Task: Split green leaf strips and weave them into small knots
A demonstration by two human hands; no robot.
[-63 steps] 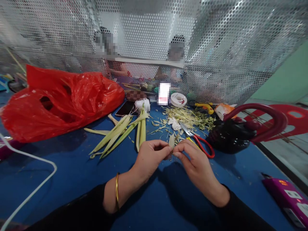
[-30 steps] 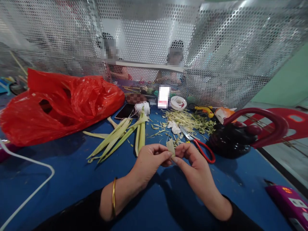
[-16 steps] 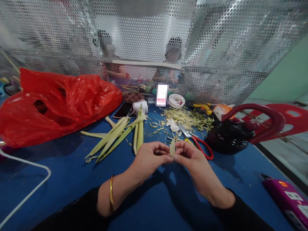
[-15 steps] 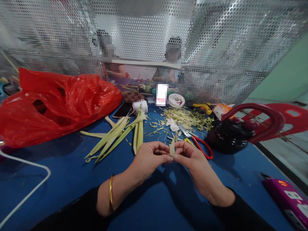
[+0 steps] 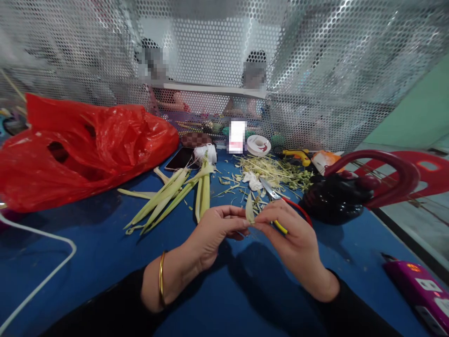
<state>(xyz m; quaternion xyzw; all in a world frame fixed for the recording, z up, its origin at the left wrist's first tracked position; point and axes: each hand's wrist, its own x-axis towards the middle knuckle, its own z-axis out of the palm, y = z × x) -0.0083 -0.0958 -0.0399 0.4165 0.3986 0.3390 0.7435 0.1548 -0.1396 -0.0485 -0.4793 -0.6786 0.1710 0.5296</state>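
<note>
A small pale green leaf piece stands upright between the fingertips of both hands, above the blue table. My left hand, with a gold bangle at the wrist, pinches it at its lower left. From the right, my right hand pinches its base with thumb and forefinger. Behind the right hand lie scissors with red and yellow handles, partly hidden. Long green leaf strips and a bundled stalk lie to the left of the hands.
A red plastic bag fills the left. Behind are a white string roll, a ribbon spool and thin trimmings. A dark pot-like object with a maroon handle and a purple power strip stand right.
My right hand has turned and its fingers have closed in at the leaf's base, covering more of the scissors' handles. The leaf piece now shows broader and more upright.
</note>
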